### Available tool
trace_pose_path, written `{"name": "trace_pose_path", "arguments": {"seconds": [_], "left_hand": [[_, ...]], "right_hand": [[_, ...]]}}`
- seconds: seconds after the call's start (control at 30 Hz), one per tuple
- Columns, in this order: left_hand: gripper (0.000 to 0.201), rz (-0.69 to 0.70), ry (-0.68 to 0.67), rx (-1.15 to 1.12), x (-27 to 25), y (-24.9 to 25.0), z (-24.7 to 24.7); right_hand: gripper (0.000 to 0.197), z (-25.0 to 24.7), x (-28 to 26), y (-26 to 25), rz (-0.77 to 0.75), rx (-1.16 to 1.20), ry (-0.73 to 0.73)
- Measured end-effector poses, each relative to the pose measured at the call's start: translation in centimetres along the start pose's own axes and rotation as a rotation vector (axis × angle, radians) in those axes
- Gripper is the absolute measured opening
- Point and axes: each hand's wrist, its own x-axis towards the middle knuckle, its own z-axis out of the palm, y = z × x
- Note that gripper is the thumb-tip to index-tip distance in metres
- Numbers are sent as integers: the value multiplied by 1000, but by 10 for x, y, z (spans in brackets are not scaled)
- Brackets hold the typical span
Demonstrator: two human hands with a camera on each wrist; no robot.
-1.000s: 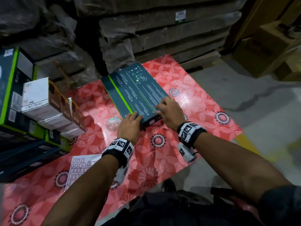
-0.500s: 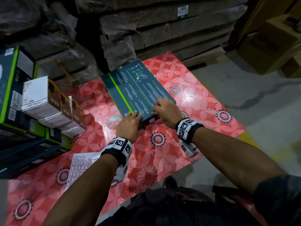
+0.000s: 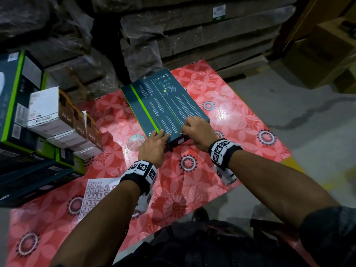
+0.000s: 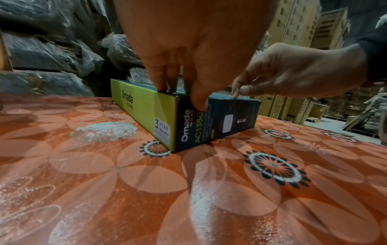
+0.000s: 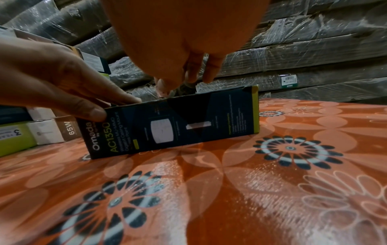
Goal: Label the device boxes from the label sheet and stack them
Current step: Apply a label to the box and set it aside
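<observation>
Device box: my dark teal box [image 3: 165, 105] with a green stripe lies flat on the red flowered bench [image 3: 240, 120], its near end towards me; the end face reads "Omada AC1350"
Left hand: my left hand [image 3: 154, 147] grips the near left corner of the box, fingers on the top face, thumb [image 4: 199, 101] pressed on the end face
Right hand: my right hand [image 3: 198, 132] rests on the near right part of the top, fingers curled with tips on the surface; whether it pinches a label I cannot tell
Label sheet: the white label sheet [image 3: 96, 193] lies on the bench near my left forearm, well apart from the box
Stack: other boxes [image 3: 48, 112] are piled at the left edge of the bench
Mark: pale round patch [image 3: 135, 141] on the bench just beside the left hand
</observation>
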Motion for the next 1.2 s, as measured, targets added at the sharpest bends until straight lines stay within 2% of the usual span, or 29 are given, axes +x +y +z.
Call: {"name": "trace_pose_path", "arguments": {"seconds": [0.23, 0.57, 0.77, 0.93, 1.03, 1.1, 1.2], "left_hand": [[56, 1, -12, -16, 1, -1, 2], [56, -14, -14, -11, 2, -2, 4], [53, -10, 1, -9, 4, -3, 7], [50, -12, 21, 20, 3, -3, 7], [49, 21, 10, 39, 2, -3, 4], [48, 14, 22, 34, 1, -7, 3], [46, -4, 23, 8, -2, -13, 1]], "right_hand": [[19, 1, 4, -3, -15, -26, 12], [22, -1, 0, -3, -26, -39, 7], [19, 4, -6, -5, -43, -123, 31], [15, 1, -8, -4, -30, -114, -66], [17, -15, -3, 2, 78, 74, -147], [23, -23, 0, 5, 244, 237, -116], [39, -24, 7, 8, 467, 297, -74]]}}
